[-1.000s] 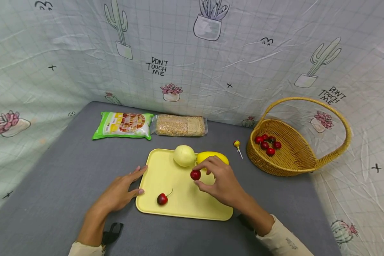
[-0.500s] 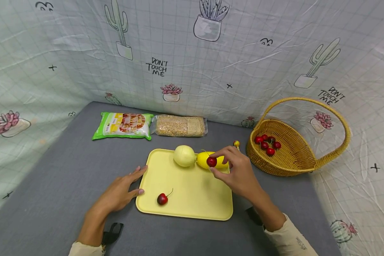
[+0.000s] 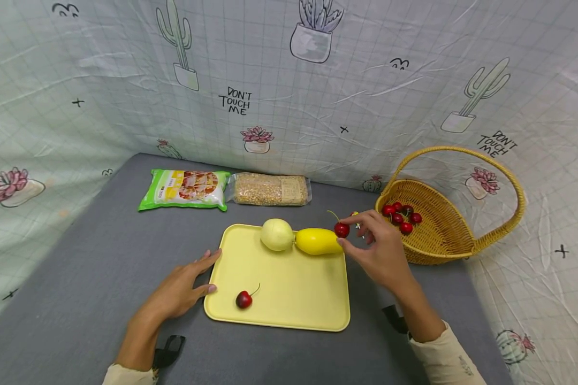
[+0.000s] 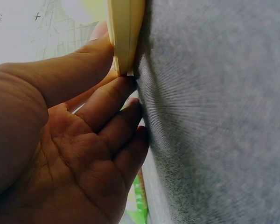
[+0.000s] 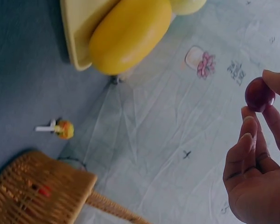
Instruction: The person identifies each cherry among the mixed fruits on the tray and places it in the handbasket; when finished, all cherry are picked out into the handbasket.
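Note:
Between thumb and fingertips, my right hand (image 3: 382, 248) pinches a dark red cherry (image 3: 341, 230) by its body, its thin stem pointing up. It is held above the tray's back right corner, beside an oblong yellow fruit (image 3: 318, 241). In the right wrist view the cherry (image 5: 260, 94) sits between the fingertips. My left hand (image 3: 178, 291) rests at the left edge of the pale yellow tray (image 3: 289, 289), thumb and fingertips touching its rim. A second cherry (image 3: 243, 299) with a stem lies at the tray's front left. A round pale-green fruit (image 3: 276, 235) stands at its back.
A wicker basket (image 3: 443, 235) with a tall handle stands on the right, several cherries (image 3: 406, 228) inside. Behind the tray lie a green-edged food bag (image 3: 185, 189) and a clear pack of grains (image 3: 271, 189). A lollipop (image 5: 64, 129) lies between tray and basket, partly hidden in the head view.
My right hand has carried the pinched cherry right and back, from over the tray's middle to beyond the yellow fruit, towards the basket. The left hand has stayed at the tray's edge.

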Available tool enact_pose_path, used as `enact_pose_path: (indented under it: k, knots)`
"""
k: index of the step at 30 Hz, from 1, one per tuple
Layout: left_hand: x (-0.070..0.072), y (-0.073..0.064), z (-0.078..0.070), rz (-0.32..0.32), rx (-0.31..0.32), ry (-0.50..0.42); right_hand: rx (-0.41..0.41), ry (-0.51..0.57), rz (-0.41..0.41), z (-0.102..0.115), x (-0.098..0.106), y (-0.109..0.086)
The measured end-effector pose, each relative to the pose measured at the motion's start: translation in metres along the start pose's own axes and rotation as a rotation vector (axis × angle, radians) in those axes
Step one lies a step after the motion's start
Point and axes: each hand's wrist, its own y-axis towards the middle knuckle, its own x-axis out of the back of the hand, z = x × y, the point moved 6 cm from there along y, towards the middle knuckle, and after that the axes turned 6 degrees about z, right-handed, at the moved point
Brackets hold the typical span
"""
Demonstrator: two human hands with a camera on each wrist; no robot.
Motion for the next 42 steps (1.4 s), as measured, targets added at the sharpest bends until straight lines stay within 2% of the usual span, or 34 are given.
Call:
enact_pose_path:
  k: [6,24,42]
  knots:
    - [0.0,0.0,0.0,-0.001,-0.006,-0.001,-0.002,-0.002,-0.055,-0.015,0.012,0.0]
    - [-0.001,0.001,0.002,0.013,0.008,-0.002,-0.119,-0.027,-0.127,-0.061,0.039,-0.005]
    - [-0.001,0.001,0.003,0.005,0.008,-0.005,-0.238,-0.039,-0.155,-0.121,0.054,-0.01]
